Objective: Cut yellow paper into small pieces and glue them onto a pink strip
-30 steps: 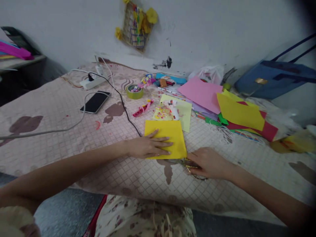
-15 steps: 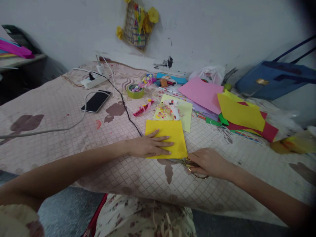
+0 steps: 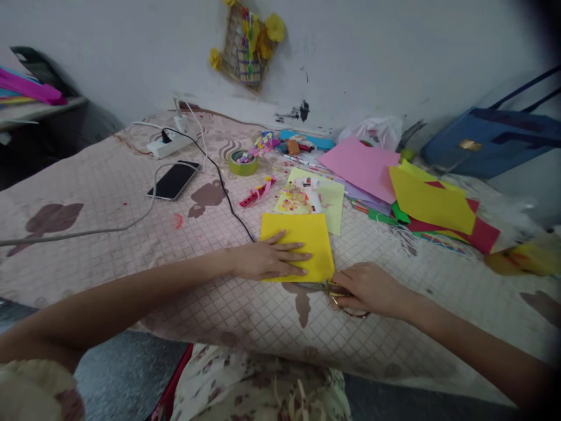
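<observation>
A yellow sheet (image 3: 302, 225) lies flat near the front of the cloth-covered table. My left hand (image 3: 269, 257) rests on it with the fingers spread. Beside its lower right corner, my right hand (image 3: 362, 286) is closed around the handles of a pair of scissors (image 3: 328, 286). The blades point left along the sheet's near edge; I cannot tell whether they touch the paper. Just behind the sheet, a white glue gun (image 3: 312, 193) lies on a pale green sheet (image 3: 335, 207) with small coloured scraps.
Coloured sheets (image 3: 432, 199) and white string (image 3: 401, 240) lie to the right, near a blue bag (image 3: 491, 143). A phone (image 3: 175, 180), a power strip (image 3: 170, 145) and cables are at the left. A roll of green tape (image 3: 242, 164) stands behind.
The whole view has shifted slightly to the right in the picture. Both hands, the yellow sheet and the scissors keep nearly the same places relative to each other.
</observation>
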Demonstrator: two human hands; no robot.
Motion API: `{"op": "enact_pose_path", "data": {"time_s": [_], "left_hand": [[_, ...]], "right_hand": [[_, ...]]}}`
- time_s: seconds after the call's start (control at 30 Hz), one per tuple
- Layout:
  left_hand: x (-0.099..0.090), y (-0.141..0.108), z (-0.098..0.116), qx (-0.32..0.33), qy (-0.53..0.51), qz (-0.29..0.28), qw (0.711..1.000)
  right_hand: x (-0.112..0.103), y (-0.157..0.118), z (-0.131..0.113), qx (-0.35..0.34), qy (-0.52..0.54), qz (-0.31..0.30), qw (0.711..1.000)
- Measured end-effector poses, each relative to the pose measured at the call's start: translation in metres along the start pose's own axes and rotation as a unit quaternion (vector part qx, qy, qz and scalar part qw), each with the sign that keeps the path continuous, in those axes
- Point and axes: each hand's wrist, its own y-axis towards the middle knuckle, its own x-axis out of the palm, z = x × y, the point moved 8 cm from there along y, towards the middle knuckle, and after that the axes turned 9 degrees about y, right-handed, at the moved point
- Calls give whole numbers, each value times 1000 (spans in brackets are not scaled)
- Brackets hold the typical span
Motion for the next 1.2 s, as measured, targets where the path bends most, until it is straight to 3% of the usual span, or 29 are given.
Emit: {"op": "enact_pose_path", "data": {"time_s": [0.97, 1.2], "left_hand": [[1, 0, -2, -21, -28, -7, 999], [2, -1, -1, -6, -2, -5, 1000]], "right_hand": [[-13, 19, -17, 17, 16, -11, 1000], [-3, 19, -14, -7, 6, -12, 1000]]}}
